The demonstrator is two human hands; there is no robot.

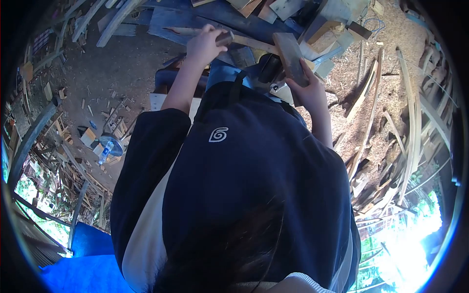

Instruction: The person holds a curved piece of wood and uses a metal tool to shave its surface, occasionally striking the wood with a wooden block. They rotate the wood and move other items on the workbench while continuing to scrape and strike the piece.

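Note:
My left hand (202, 48), at the upper middle, is closed around a small dark brown block-like piece (224, 38) with a paler end; most of it is hidden by the fingers. My right hand (309, 88) grips the lower end of a flat wooden block (289, 52), thumb along one side and fingers on the other. A long thin wooden strip (254, 43) passes beneath my left hand and reaches the upper part of this block. Below it, between my hands, is a dark cylindrical thing (268, 68) close to my lap.
Wood offcuts (326, 36) are heaped on the dark work surface (166, 20) ahead. Long curved strips (408, 122) lie on the shavings-covered ground at right. To the left are a plastic bottle (105, 152) beside a round stool-like top (115, 145) and scattered scraps.

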